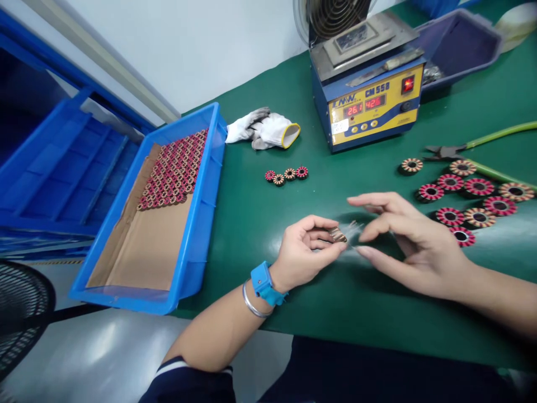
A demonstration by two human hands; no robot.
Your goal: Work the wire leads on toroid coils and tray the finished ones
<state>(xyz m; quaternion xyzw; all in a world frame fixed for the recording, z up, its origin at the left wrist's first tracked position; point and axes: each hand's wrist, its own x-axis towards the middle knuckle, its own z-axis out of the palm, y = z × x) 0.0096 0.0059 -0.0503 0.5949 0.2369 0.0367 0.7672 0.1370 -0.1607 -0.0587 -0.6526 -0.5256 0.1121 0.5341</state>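
Between the thumb and fingers of my left hand (308, 246) is a small copper-wound stator (338, 234), held on its side. Thin wire ends (354, 229) stick out from it to the right, blurred. My right hand (413, 243) is just right of these wires, thumb and fingers spread apart; its thumb tip is close to a wire, and whether they touch I cannot tell. Several red and copper wound stators (465, 196) lie on the green table beyond my right hand. A short row of smaller-looking stators (289, 174) lies farther back, ahead of my left hand.
On the left stands a blue tray (201, 224) lined with cardboard and partly filled with stators. White gloves (268, 129) lie beside it. A CM 558 solder pot (369, 95) has lit red displays. Green-handled cutters (457, 150) and a grey bin (461, 45) are on the right.
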